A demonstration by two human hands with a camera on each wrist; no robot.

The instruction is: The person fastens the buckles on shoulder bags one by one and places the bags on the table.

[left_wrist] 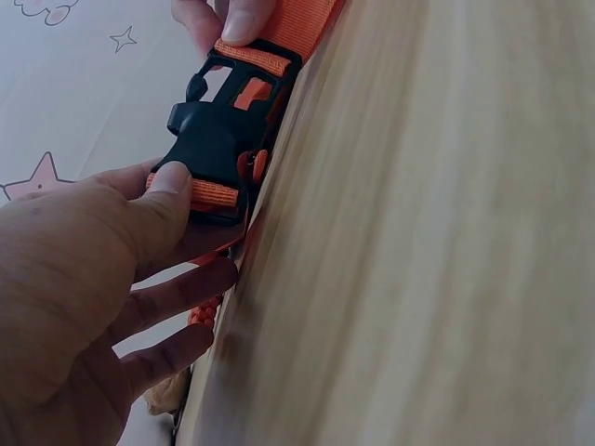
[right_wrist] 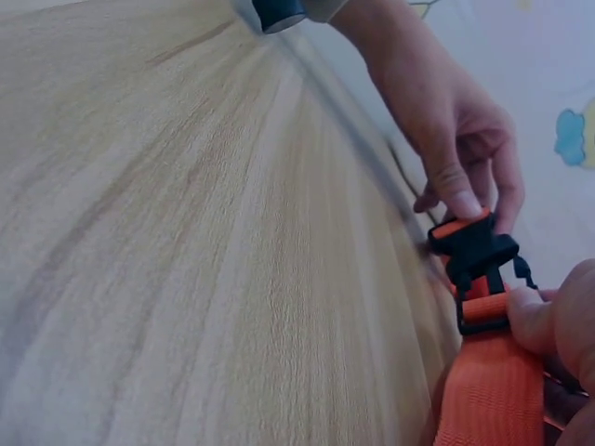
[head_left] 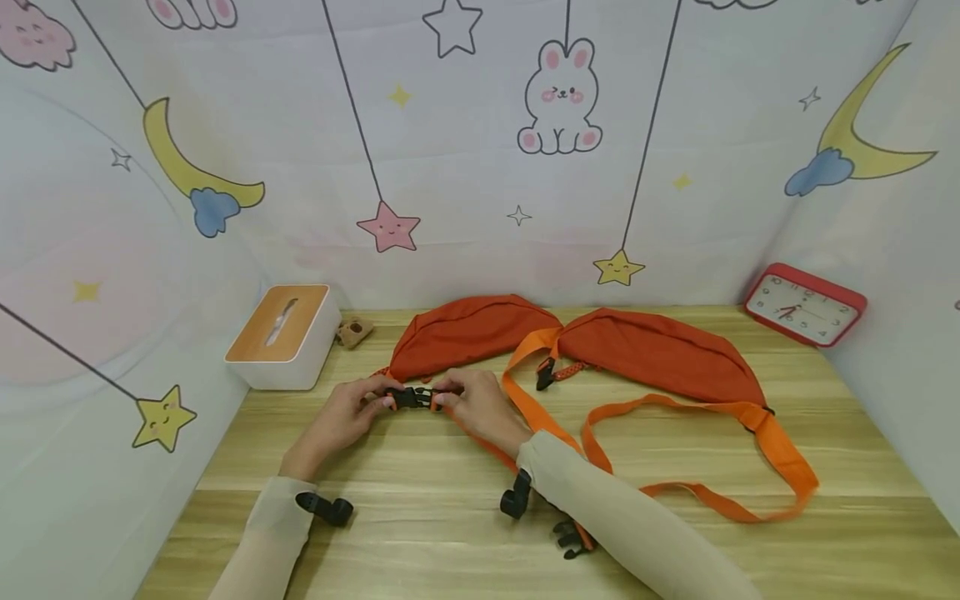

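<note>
Two orange-red waist bags lie side by side: the left waist bag (head_left: 468, 333) and the right waist bag (head_left: 660, 350). In front of the left one, my left hand (head_left: 347, 417) pinches the black buckle socket (left_wrist: 200, 139) between thumb and fingers, its other fingers spread. Facing it, my right hand (head_left: 480, 406) pinches the pronged buckle half (right_wrist: 483, 325) where the orange strap (right_wrist: 493, 390) loops through. The prong tips are at the socket's mouth, partly inside, with the side prongs still showing. How deep the middle prong sits, I cannot tell.
Another buckle socket (head_left: 545, 373) hangs by the right bag, and a loose pronged buckle half (head_left: 570, 540) lies near my right forearm. A loose orange strap (head_left: 720, 500) curves across the right side. A tissue box (head_left: 300, 358), a small brown object (head_left: 354, 332) and a red clock (head_left: 806, 304) stand behind.
</note>
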